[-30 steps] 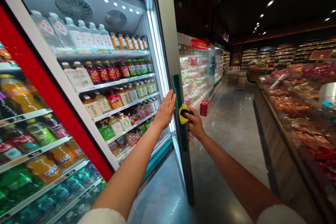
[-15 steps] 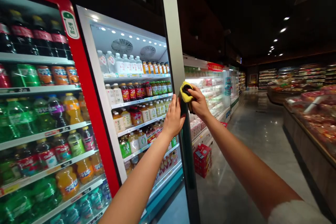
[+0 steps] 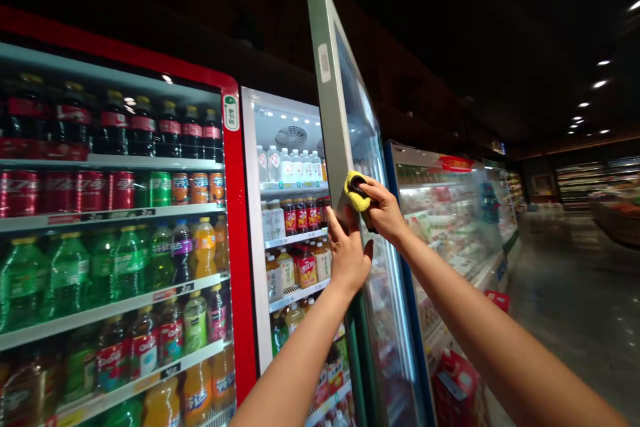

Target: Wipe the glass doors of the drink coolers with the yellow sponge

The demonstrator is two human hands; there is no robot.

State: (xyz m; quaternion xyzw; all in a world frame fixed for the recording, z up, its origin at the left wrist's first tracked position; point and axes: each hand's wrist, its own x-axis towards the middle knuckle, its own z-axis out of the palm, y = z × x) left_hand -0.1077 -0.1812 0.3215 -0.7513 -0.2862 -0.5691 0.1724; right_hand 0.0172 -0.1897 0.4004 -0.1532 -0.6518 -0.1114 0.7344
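Note:
A tall glass fridge door point(image 3: 327, 107) with a silvery frame stands swung out in front of me. My right hand point(image 3: 384, 210) grips a folded yellow-and-black cloth point(image 3: 356, 193), which rests against the door's narrow edge. Just below it, my left hand point(image 3: 347, 250) lies on the same edge, its fingers stretched upward. Behind the door, the lit drinks fridge point(image 3: 250, 167) holds rows of bottles on white shelves. Part of its right side is hidden by the door and my left arm.
On the left, a red-framed cooler point(image 3: 235, 213) is stocked with bottles and cans. Beyond the door, a long chilled display point(image 3: 445, 213) runs down the right side. A red box point(image 3: 457, 380) sits at its foot, by the shiny floor point(image 3: 555, 293).
The view has turned left, and the door now shows its glass face at an angle. The cloth stays at the door's edge in my right hand; my left hand remains on the edge below.

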